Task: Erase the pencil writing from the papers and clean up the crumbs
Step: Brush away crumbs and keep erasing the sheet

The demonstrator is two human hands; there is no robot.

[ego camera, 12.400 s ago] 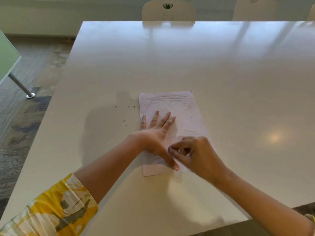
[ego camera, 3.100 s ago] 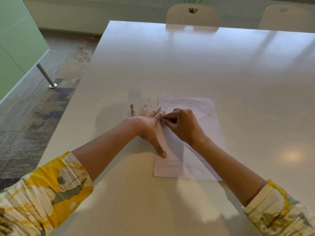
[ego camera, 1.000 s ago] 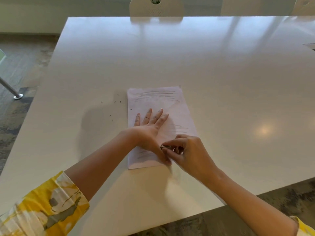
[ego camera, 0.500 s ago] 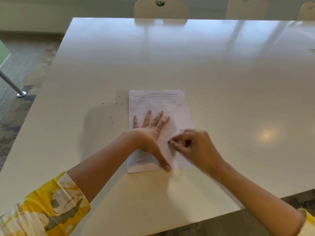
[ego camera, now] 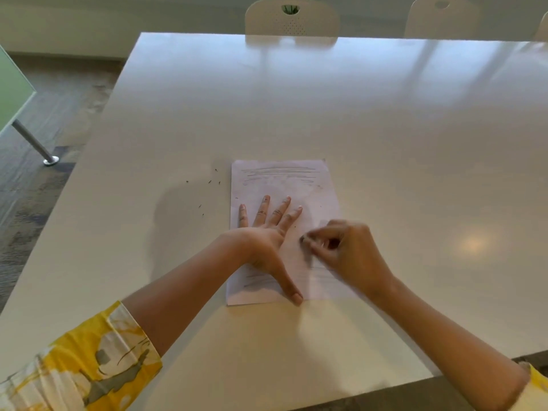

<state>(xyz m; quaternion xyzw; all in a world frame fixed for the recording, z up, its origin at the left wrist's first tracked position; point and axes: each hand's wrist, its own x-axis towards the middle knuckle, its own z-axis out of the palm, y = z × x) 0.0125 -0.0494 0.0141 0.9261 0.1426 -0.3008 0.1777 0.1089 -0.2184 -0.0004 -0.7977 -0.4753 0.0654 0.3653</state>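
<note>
Mid-erasing. White sheet of paper with grey pencil lines (ego camera: 281, 203) lies flat at centre of the pale glossy tabletop (ego camera: 385, 129). Left hand (ego camera: 265, 232) spread flat, fingers straight, pinning the sheet. Right hand (ego camera: 341, 247) at 3 o'clock of it, grip curled tight round a small dark-tipped eraser (ego camera: 303, 240) — mostly hidden. Middle band looks cleared; lines remain at the sheet's 12 and 6 o'clock ends. Dark eraser crumbs (ego camera: 209, 188) scattered at 9 o'clock of the sheet — not yet swept. Roughly halfway, by my reckoning.
</note>
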